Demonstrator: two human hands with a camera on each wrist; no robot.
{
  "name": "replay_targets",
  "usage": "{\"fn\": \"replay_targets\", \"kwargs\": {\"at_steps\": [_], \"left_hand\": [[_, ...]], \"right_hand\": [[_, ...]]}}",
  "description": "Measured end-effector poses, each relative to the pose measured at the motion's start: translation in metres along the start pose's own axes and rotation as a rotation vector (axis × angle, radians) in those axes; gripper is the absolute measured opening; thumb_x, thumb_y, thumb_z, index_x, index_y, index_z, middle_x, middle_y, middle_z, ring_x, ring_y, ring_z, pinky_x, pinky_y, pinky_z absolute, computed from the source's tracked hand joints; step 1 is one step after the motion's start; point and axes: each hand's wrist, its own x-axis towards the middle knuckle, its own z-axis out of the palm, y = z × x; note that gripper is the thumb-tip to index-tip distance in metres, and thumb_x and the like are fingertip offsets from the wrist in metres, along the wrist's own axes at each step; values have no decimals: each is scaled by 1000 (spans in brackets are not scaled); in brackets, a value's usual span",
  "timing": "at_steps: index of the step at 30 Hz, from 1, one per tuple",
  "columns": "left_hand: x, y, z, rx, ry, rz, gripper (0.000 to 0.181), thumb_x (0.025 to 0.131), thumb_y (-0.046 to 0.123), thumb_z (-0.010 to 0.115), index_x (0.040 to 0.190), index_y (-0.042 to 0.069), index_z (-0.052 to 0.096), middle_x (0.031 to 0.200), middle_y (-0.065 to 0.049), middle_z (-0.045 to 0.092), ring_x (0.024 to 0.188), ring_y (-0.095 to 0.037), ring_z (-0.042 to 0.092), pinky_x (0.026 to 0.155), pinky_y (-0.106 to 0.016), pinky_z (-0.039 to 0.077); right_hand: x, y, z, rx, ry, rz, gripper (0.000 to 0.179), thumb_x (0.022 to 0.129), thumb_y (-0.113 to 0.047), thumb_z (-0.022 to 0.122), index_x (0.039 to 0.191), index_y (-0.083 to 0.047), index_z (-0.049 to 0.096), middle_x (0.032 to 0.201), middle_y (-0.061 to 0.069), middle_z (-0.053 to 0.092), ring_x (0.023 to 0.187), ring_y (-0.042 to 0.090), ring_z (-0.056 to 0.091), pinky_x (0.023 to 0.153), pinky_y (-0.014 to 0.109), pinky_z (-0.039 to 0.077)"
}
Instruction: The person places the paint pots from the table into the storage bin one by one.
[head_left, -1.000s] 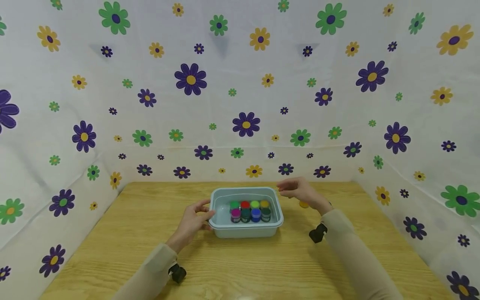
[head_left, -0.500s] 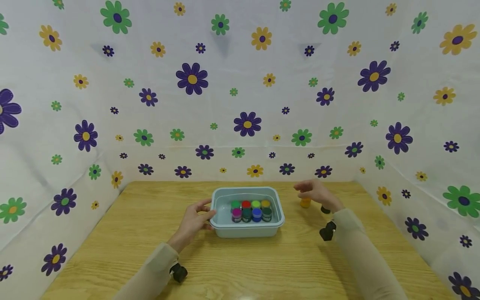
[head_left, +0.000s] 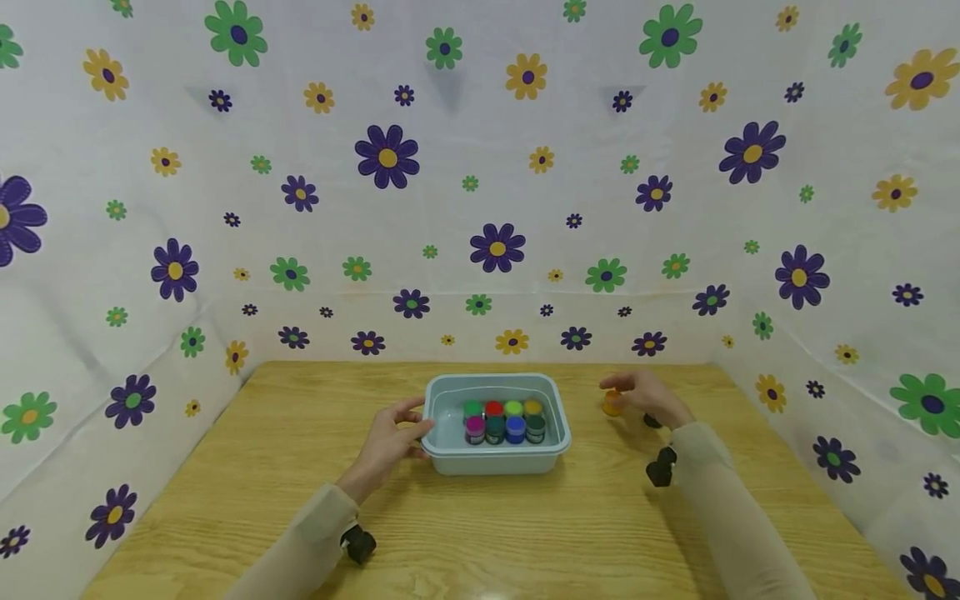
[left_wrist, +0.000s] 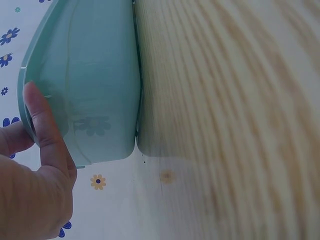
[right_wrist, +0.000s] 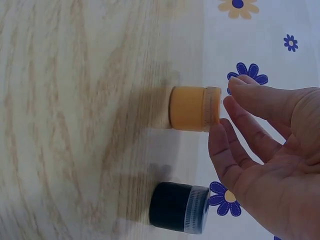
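Note:
A light blue plastic tub (head_left: 495, 463) stands mid-table with several small lidded paint jars inside, among them a magenta one (head_left: 476, 429) and a red one (head_left: 493, 409). My left hand (head_left: 386, 442) holds the tub's left end by the rim; in the left wrist view its fingers lie on both sides of that rim. To the right of the tub, my right hand (head_left: 641, 395) hovers at an orange paint jar (right_wrist: 189, 108), fingers spread and bent around its lid. Whether a fingertip touches the lid is hard to tell. Nothing is gripped there.
A black paint jar (right_wrist: 170, 206) stands beside the orange one, partly behind the right wrist in the head view. Flower-printed white cloth (head_left: 480, 167) encloses the wooden table (head_left: 480, 533) at the back and both sides.
My right hand has moved right from the tub's right rim to the orange jar; the small red thing at its fingertips earlier no longer shows. My left hand stays at the tub.

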Motion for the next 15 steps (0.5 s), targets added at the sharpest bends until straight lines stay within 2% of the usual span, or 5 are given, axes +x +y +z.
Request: {"fn": "replay_targets", "kwargs": {"at_steps": [4,7,12,15], "left_hand": [[0,0,0,7,-3,2,48,93,3,65,139,7,53,107,-14,52,72,-19,64,56,-30,60],[0,0,0,9,-5,1,48,93,3,65,139,7,53,106,-14,51,71,-18,63,57,-31,60],[0,-1,0,3,-6,6,48,93,3,65,139,7,53,105,-14,51,68,-18,63,56,-30,60],[-2,3,0,6,-14,4,49,93,3,65,140,5,51,105,-15,51,67,-17,63,56,-30,60]], "right_hand": [[0,0,3,-16,5,1,41,89,3,61,130,7,57,132,30,55,120,44,53,104,58,44],[0,1,5,-5,5,21,42,88,3,62,130,7,57,130,29,57,114,38,56,101,51,49],[0,4,7,25,-33,9,46,86,3,63,131,10,55,131,30,56,106,31,58,91,38,54],[1,5,9,24,-41,1,48,84,4,64,131,10,55,133,30,55,107,31,58,92,38,54]]}}
